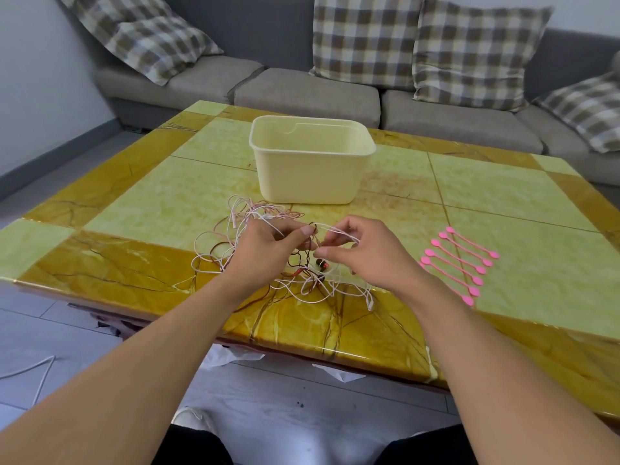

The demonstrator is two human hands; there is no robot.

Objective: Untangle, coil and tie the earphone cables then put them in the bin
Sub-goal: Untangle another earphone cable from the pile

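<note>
Both hands are working the tangled heap of white and dark-red earphone cables [268, 263] on the yellow-green marble-patterned bench [503, 196]: left hand [265, 250] fingers are pinching a dark strand, right hand [362, 253] fingers are pinching a white loop between them.

Both forearms reach forward; left grip [268, 245] and right grip [355, 250] close together, fingers curled, pinching.

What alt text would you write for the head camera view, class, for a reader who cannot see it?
Two bare hands, left hand and right hand, pinch strands of a tangled heap of white and dark earphone cables on a yellow-green tiled table. A cream bin stands behind the tangle, and a row of pink ties lies to the right.
</note>
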